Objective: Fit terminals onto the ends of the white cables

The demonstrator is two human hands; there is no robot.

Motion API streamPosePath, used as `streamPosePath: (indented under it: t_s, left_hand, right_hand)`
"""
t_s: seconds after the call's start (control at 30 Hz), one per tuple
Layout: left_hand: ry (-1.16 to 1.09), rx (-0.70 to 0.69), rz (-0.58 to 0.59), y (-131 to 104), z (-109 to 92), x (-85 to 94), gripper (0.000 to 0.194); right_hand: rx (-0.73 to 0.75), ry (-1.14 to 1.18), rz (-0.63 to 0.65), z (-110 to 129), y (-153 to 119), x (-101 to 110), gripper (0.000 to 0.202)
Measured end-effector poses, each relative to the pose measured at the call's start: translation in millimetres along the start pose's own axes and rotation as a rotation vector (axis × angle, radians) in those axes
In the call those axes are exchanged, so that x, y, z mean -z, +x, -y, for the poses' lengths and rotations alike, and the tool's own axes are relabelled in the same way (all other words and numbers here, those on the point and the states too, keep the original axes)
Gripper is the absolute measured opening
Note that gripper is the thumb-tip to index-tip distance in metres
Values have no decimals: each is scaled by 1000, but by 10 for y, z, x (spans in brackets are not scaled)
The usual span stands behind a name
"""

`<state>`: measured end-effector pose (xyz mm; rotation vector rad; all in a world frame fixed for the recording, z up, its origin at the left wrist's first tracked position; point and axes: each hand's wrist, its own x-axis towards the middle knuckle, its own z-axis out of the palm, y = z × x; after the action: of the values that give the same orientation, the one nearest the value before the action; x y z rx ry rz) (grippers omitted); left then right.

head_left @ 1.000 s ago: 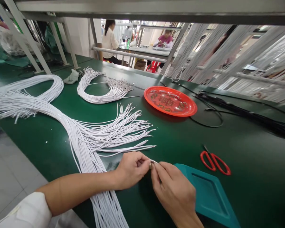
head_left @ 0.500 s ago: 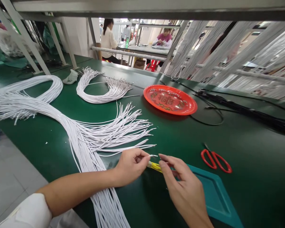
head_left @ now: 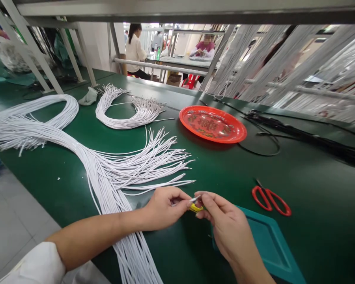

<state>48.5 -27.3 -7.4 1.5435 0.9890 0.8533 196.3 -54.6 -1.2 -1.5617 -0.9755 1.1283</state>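
Observation:
My left hand (head_left: 170, 207) is closed in a pinch on a white cable (head_left: 194, 199) near its end. From the other side my right hand (head_left: 225, 217) has its thumb and index finger closed on the tip of that cable. Just below, a yellow piece (head_left: 196, 208) shows between the two hands, partly covered by fingers; its kind is not clear. Under my left forearm runs a bundle of white cables (head_left: 106, 173), its loose ends fanned out to the right. A teal tray (head_left: 279, 240) lies partly behind my right hand.
Red-handled scissors (head_left: 271, 200) lie right of my hands. Farther back are a red patterned plate (head_left: 211, 124), a curved bundle of white cables (head_left: 121, 120) and black cables (head_left: 310, 138). A metal shelf beam (head_left: 177, 12) crosses overhead; people sit beyond the green table (head_left: 225, 169).
My right hand has moved left, and its thumb and index finger have closed on the cable tip. More of the yellow piece is covered by fingers now.

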Motion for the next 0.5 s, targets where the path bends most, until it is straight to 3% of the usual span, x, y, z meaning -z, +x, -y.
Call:
streamPosePath:
  t_s: [0.13,0.37,0.5]
  left_hand:
    - [69,-18,-54,-5,35,-19,23]
    - [220,-93,-76,-13,45,-3,19]
    - [283,-139,-87,-15,21,2,18]
  right_hand:
    - [179,-187,-53,-41,-69,-4,32]
    - [1035,-1034,-349,-117,-92,-7,13]
    - [1270,-1275,-390,-145,-72,6,11]
